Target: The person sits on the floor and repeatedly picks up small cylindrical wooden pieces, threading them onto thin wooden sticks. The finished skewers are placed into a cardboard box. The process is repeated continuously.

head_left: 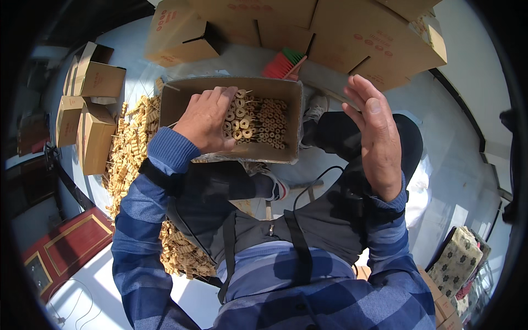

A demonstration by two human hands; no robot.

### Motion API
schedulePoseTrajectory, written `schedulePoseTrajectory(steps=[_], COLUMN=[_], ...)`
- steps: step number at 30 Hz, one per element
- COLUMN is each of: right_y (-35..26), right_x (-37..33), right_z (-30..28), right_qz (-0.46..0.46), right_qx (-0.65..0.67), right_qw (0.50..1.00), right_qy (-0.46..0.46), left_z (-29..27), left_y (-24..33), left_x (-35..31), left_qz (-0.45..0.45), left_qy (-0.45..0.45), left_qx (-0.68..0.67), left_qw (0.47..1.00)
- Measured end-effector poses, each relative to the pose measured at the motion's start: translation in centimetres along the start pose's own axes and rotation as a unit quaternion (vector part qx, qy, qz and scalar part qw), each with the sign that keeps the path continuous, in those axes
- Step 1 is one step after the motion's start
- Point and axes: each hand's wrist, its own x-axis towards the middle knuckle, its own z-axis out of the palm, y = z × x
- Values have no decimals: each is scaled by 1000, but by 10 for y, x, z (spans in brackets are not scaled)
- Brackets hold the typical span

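An open cardboard box (295, 115) stands between my knees. Inside it, skewers threaded with pale, ring-ended pieces (241, 122) stand bunched together, their ends facing up. To their right are tightly packed skewers of smaller, browner rings (272, 124). My left hand (206, 118) reaches into the left part of the box, its fingers and thumb curled round the pale skewers; its palm side is hidden. Away from the box on the right, my right hand (378, 140) is raised above my knee, fingers extended and holding nothing.
A large heap of pale skewers (135, 132) lies left of the box, with more skewers (184, 256) beside my left leg. Cardboard cartons (352, 36) line the far side, and smaller cartons (99, 126) stand at the left. A red and green brush (283, 65) lies behind the box.
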Motion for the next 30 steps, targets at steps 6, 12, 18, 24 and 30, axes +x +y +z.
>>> schedulePoseTrajectory(steps=[6,12,18,24,30], right_y=[1,9,13,12,9], right_x=[30,45,47,45,43], right_z=[-14,-17,-20,-19,-17], right_qz=[58,75,84,89,86], right_qx=[30,-3,-41,-44,-87], right_qw=[998,996,993,991,983], right_qy=[-10,-50,-71,-87,-134], left_z=[108,175,209,225,232], left_y=[-1,9,17,19,7], left_x=[84,121,133,129,128], left_qz=[88,124,122,99,83], left_qy=[-171,-249,-239,-223,-219], left_qx=[98,47,13,-44,-71], left_qw=[977,959,963,969,970])
